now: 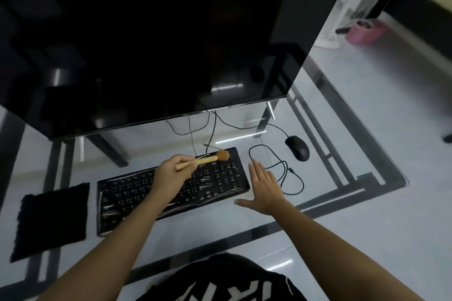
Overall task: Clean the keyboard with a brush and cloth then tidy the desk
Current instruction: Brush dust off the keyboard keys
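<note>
A black keyboard wrapped in clear film lies on the glass desk. My left hand hovers over the keyboard's middle and grips a wooden brush; its brown bristles rest at the keyboard's far right corner. My right hand is flat with fingers spread, just beside the keyboard's right end. A black cloth lies flat to the left of the keyboard.
A large dark monitor looms over the back of the desk. A black mouse sits at the right, its cable looped beside my right hand. A pink tub stands on the floor far right.
</note>
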